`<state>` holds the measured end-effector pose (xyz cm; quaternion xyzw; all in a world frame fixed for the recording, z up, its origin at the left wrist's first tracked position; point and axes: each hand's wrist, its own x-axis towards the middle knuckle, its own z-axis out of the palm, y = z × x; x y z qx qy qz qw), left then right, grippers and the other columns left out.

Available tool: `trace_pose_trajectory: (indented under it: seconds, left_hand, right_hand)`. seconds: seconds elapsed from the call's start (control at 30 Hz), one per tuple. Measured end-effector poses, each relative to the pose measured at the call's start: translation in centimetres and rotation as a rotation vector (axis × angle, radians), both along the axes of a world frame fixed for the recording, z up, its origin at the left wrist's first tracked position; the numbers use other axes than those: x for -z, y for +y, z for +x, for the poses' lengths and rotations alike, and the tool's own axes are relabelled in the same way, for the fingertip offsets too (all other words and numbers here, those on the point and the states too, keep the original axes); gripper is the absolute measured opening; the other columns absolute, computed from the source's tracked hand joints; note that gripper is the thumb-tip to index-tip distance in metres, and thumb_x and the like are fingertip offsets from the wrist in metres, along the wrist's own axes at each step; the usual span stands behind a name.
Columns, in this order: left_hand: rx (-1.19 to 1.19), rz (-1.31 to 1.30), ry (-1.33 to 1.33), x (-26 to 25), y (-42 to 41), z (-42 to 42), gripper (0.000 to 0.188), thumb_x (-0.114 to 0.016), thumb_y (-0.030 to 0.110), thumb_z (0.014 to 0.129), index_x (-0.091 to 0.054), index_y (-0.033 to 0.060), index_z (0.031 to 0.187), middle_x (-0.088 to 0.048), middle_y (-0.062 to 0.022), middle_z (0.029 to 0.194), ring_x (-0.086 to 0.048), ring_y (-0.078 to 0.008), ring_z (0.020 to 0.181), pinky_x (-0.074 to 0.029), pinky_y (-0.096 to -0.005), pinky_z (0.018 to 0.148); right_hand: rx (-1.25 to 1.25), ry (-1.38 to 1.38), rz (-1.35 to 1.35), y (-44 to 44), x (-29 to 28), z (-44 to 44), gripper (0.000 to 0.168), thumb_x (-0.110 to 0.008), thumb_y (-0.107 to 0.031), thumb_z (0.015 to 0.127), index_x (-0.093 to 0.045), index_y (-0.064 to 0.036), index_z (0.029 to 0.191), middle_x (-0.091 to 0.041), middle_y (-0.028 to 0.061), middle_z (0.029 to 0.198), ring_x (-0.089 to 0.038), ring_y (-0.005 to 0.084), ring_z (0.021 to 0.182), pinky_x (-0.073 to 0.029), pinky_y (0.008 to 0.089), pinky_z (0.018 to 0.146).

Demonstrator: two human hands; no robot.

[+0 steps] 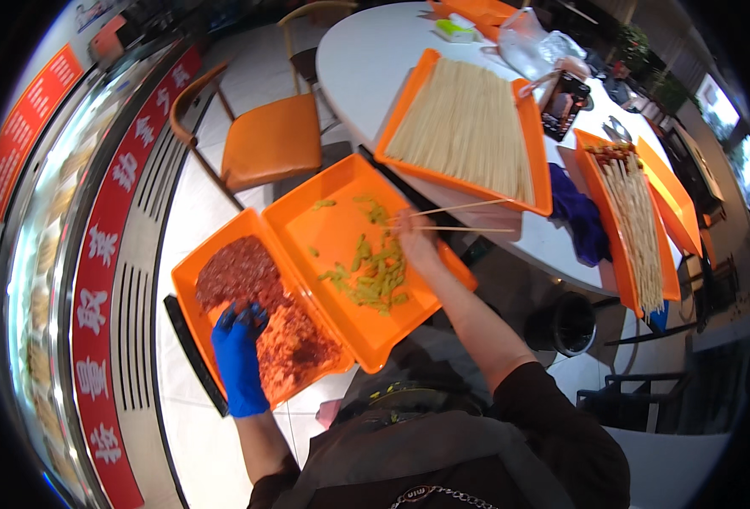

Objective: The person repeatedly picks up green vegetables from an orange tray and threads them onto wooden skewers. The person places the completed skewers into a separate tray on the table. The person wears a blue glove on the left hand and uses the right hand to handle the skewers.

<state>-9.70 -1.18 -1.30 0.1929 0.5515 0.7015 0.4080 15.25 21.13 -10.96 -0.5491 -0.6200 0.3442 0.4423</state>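
Note:
My left hand (241, 356), in a blue glove, reaches into an orange tray (187, 273) on the left. Its bent, soiled fingers touch the cut raw meat; whether they grip a piece is hidden. Dark red meat (238, 270) fills the far part of this tray, and paler orange-pink meat (292, 340) the near part. My bare right hand (415, 238) holds two thin wooden skewers (470, 230) above a second orange tray (298, 223), set against the first. Yellow-green pickled peppers (375, 273) lie scattered in that tray, some below my right hand.
On the round white table (356, 70), an orange tray (543, 184) holds many bare skewers (464, 127). Loaded skewers (632, 223) lie in a narrower tray, beside a purple cloth (581, 216). A black bin (562, 324) stands below. An orange-seated chair (273, 140) and a lit display case (50, 254) are leftward.

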Motion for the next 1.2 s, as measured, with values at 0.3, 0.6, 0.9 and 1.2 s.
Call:
trace_pose_trajectory:
  seconds: [0.3, 0.6, 0.9, 1.2]
  left_hand:
    - [0.124, 0.204, -0.097, 1.7, 0.9, -0.4, 0.016, -0.053, 0.016, 0.083, -0.055, 0.0022, 0.092, -0.057, -0.0075, 0.083, -0.056, -0.0177, 0.076, -0.048, -0.0347, 0.074]
    - [-0.004, 0.069, 0.391, 0.3, 0.5, -0.1, 0.024, -0.051, 0.011, 0.084, -0.057, -0.0031, 0.102, -0.059, -0.0137, 0.1, -0.056, -0.0179, 0.093, -0.043, -0.0287, 0.084]
    - [-0.058, 0.18, 0.14, -3.0, 1.3, 2.5, 0.024, -0.052, 0.001, 0.08, -0.056, -0.004, 0.103, -0.06, -0.0105, 0.09, -0.057, -0.0168, 0.082, -0.045, -0.0272, 0.073]
    - [0.168, 0.115, -0.025, -1.4, 1.6, 1.7, 0.025, -0.051, 0.008, 0.082, -0.053, -0.0043, 0.103, -0.059, -0.0109, 0.087, -0.057, -0.0191, 0.076, -0.047, -0.0289, 0.069]
  right_hand:
    - [-0.051, -0.14, -0.302, -1.2, -3.6, 0.4, 0.035, -0.03, -0.028, 0.092, -0.048, 0.0, 0.084, -0.048, 0.0182, 0.072, -0.05, 0.0292, 0.068, -0.038, 0.042, 0.064]
    - [-0.062, -0.101, -0.07, -0.7, -0.7, 1.7, 0.034, -0.033, -0.03, 0.091, -0.051, -0.001, 0.091, -0.055, 0.0137, 0.079, -0.053, 0.0289, 0.075, -0.04, 0.041, 0.066]
    - [-0.156, 0.282, -0.035, -4.0, -7.1, 2.7, 0.036, -0.037, -0.024, 0.091, -0.053, 0.008, 0.089, -0.057, 0.0102, 0.076, -0.061, 0.0191, 0.077, -0.047, 0.0289, 0.069]
    - [-0.358, 0.636, 0.04, -7.4, -11.7, 3.5, 0.03, -0.037, -0.018, 0.092, -0.053, 0.007, 0.089, -0.057, 0.0099, 0.078, -0.06, 0.0193, 0.075, -0.049, 0.0301, 0.07]
